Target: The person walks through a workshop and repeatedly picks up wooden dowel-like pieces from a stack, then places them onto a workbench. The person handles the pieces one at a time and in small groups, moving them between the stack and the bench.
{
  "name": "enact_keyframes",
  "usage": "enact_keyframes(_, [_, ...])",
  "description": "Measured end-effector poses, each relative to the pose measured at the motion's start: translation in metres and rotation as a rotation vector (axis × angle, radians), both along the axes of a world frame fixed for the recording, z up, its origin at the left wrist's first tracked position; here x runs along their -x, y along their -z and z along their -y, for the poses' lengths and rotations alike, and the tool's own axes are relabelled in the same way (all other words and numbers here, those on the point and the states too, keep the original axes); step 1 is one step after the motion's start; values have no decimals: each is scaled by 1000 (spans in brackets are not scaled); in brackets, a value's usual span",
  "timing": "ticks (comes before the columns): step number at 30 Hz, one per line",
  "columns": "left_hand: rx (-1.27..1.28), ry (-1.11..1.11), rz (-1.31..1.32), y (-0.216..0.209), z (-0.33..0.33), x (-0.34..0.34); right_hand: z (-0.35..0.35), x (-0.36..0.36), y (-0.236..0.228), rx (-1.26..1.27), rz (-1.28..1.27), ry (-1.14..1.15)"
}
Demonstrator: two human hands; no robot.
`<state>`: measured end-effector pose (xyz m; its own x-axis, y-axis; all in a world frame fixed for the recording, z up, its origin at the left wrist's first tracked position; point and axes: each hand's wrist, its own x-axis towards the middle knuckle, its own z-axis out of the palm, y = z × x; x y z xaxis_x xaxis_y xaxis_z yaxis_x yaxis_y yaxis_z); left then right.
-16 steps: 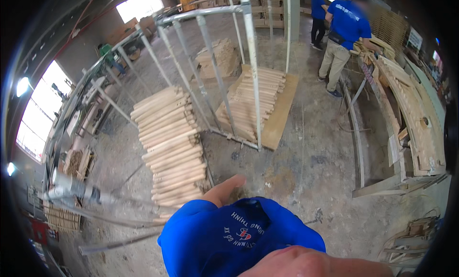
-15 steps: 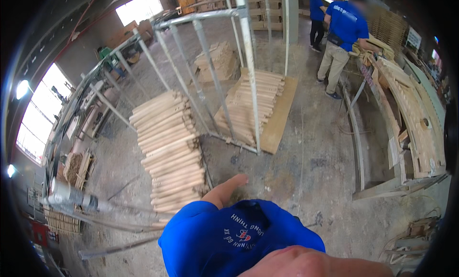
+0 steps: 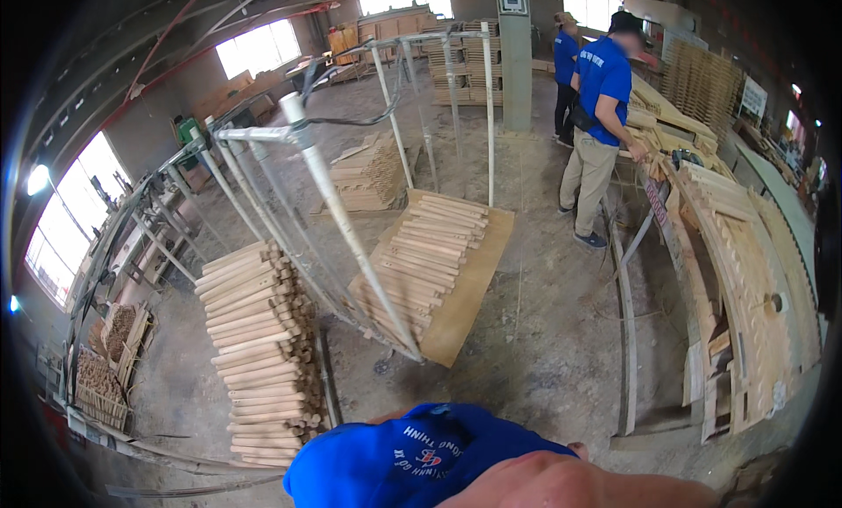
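Only a sliver of my left arm (image 3: 395,416) shows past the blue shirt (image 3: 377,455); the hand itself is hidden. At the right edge of the shirt is a small patch of skin, probably part of my right hand (image 3: 577,451), its fingers too hidden to read. Ahead on the left stands a tall stack of turned wooden rods (image 3: 254,332), nearest to my left arm. Beyond it, more rods (image 3: 430,254) lie in a row on a tan board (image 3: 474,284). No contact between either hand and these things can be seen.
A grey metal pipe frame (image 3: 338,196) stands between the rod piles. At right runs a long bench with curved wooden parts (image 3: 745,280), where a co-worker in blue (image 3: 601,96) handles a tool. Another stack of wood (image 3: 364,175) sits farther back on the concrete floor.
My view has shifted, and the pipe frame and rod piles now appear lower and farther left. My left hand, stretched out before, has gone behind the shirt. The co-worker has turned toward the bench.
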<state>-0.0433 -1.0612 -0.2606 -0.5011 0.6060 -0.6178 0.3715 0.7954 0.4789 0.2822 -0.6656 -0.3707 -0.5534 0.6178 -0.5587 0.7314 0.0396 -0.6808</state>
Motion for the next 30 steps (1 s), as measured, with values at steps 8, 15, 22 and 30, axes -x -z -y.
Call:
enact_keyframes(8, [-5,-228,67,0,-85,59,-147,141,-55,47,113,-4])
enact_keyframes(15, [23,-251,128,18,-129,139,-152,250,-33,66,101,-279])
enact_keyframes(22, [78,210,-16,8,-188,309,-177,336,-15,-50,167,-465])
enact_keyframes(30, [-411,-430,-97,-19,-277,479,-244,438,24,-83,25,-337])
